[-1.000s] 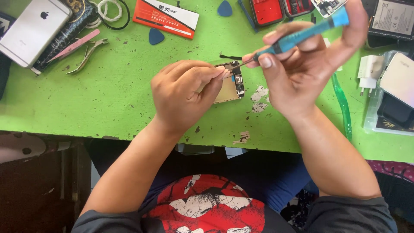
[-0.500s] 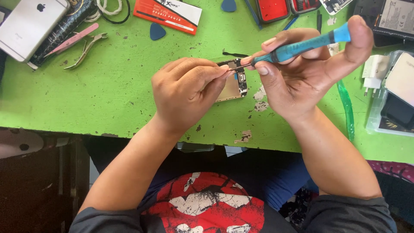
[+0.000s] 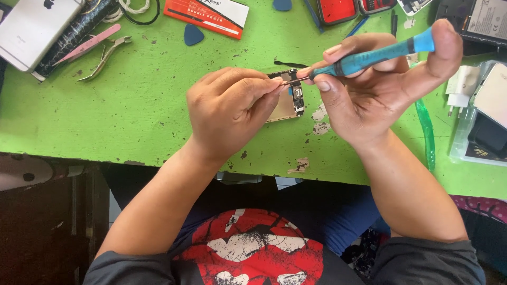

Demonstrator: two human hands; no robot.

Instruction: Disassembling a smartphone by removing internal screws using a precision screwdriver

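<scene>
My left hand (image 3: 229, 108) rests on the green table (image 3: 148, 111) and pinches a small opened phone body (image 3: 289, 103) at its top edge; the hand hides most of it. My right hand (image 3: 375, 89) grips a blue precision screwdriver (image 3: 369, 57), index finger capping its end. The metal tip points left and meets the phone part right at my left fingertips.
A white phone (image 3: 34, 29), pink tweezers (image 3: 87, 43) and metal nippers (image 3: 105, 57) lie far left. A red box (image 3: 206, 16) and blue picks (image 3: 193, 35) sit at the back. A white charger (image 3: 461, 84) and a plastic-wrapped phone (image 3: 488, 113) are on the right.
My right hand has tilted the screwdriver flatter, its handle end swinging right and down. The left hand keeps its hold on the phone part.
</scene>
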